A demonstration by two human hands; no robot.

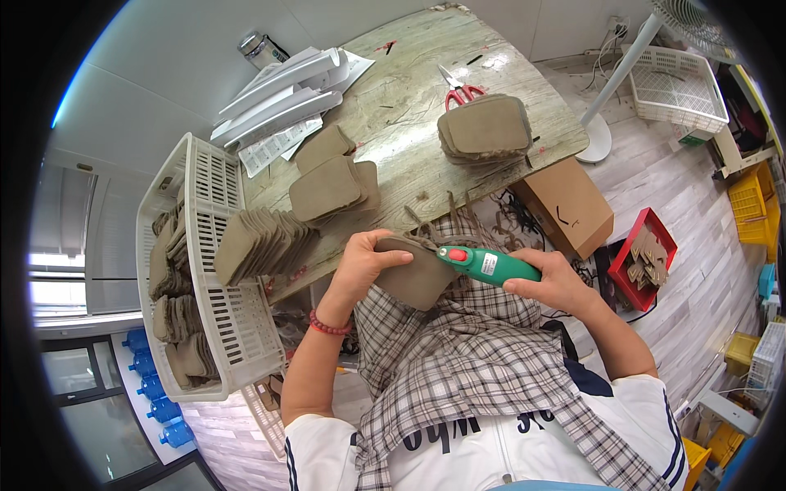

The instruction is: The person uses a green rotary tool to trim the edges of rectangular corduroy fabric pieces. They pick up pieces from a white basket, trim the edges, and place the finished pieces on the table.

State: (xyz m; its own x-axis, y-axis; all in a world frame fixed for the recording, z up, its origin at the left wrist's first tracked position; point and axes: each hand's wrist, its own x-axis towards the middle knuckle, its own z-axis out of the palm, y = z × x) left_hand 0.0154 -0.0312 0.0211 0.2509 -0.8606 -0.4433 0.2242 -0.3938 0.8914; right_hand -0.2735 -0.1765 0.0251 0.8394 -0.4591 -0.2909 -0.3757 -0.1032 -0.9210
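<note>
My left hand [359, 272] grips a flat brown fabric-like piece [416, 282] with rounded corners, thumb on top, above my lap. In my right hand [550, 283] is a green handheld electric cutter [501, 266] with a red switch. Its head meets the upper right edge of the brown piece; the blade itself is too small to make out. Just beyond, on the table, lie a loose stack of similar brown pieces [327, 190] and a fanned row of them [260, 244]. A neat, thick stack [485, 127] sits at the table's right side.
Red-handled scissors [463, 94] lie behind the thick stack. A white plastic basket [233, 303] of brown pieces stands at the left, papers [282, 98] at the back. Right of the table are a cardboard box [566, 204], a red tray [643, 262] of scraps and a fan stand [596, 141].
</note>
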